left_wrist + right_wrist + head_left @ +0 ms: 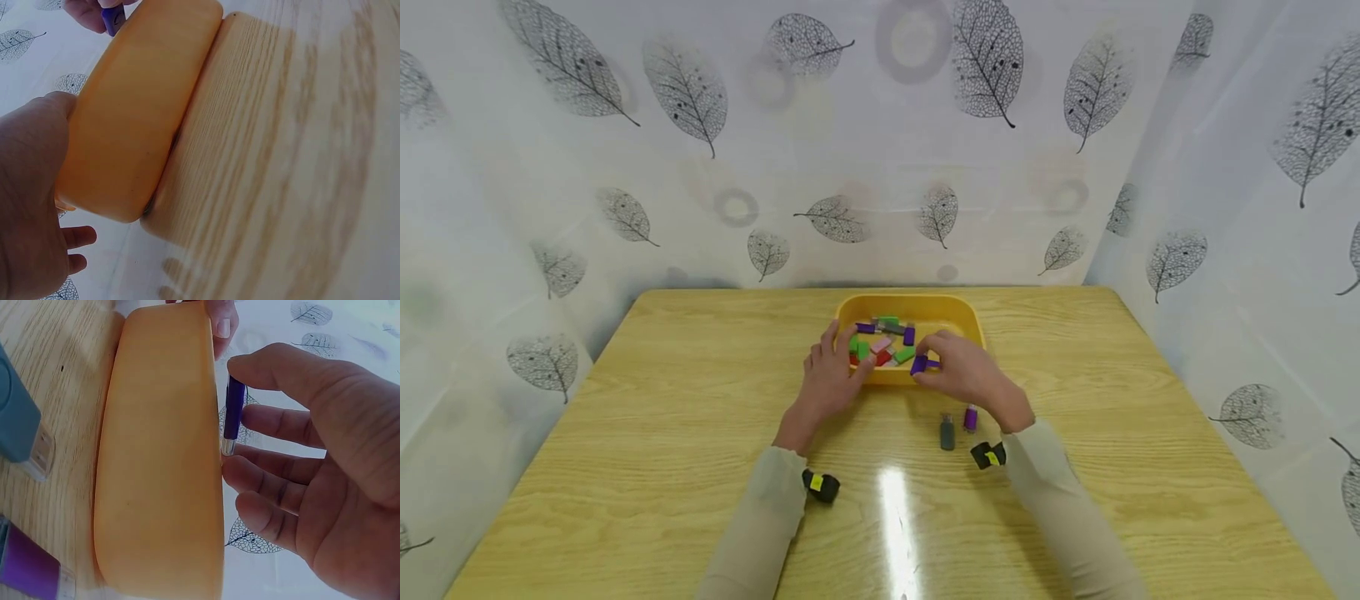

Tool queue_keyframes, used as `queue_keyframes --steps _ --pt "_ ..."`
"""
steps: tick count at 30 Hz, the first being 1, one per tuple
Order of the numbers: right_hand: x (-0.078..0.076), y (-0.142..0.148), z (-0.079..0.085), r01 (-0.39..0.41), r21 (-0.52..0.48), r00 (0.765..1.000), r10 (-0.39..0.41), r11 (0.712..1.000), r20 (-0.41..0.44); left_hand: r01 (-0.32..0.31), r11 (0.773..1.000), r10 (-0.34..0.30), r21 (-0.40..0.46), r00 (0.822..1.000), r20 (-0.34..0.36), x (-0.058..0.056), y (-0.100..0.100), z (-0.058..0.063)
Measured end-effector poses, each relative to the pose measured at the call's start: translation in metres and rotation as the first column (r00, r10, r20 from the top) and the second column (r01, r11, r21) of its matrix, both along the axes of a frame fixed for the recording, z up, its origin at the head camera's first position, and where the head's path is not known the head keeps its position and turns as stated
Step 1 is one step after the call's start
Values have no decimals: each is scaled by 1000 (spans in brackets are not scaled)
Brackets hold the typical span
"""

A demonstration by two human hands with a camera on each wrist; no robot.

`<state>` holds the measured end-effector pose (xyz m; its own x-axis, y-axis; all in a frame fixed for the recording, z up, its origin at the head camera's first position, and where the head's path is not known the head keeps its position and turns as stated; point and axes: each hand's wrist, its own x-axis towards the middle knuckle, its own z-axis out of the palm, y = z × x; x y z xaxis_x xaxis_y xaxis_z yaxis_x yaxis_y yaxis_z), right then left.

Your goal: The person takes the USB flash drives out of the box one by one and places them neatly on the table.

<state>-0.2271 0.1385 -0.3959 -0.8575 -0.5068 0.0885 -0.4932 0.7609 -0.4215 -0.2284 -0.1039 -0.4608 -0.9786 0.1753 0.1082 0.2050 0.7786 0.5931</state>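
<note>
A pale wooden table carries a yellow tray; nearer lie one grey USB stick and one purple USB stick.

Head view: looks forward and down from the person's side, farthest out; takes in worktop, yellow tray and leaf-print curtain. Left wrist view: low, close to the tray's near outer wall, rolled sideways, worktop at frame right, left grip at frame left. Right wrist view: likewise close, rolled oppositely, worktop at frame left. All three share that wall and the purple USB stick.
</note>
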Motion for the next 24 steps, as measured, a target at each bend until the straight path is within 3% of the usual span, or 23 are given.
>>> queue_keyframes --steps 12,24 --pt "7 -4 -1 -3 4 999 3 1000 51 7 1000 -7 10 1000 -5 0 -1 0" --pt "15 -3 0 -51 34 999 50 998 14 0 1000 0 -6 1000 -4 -1 -1 -1"
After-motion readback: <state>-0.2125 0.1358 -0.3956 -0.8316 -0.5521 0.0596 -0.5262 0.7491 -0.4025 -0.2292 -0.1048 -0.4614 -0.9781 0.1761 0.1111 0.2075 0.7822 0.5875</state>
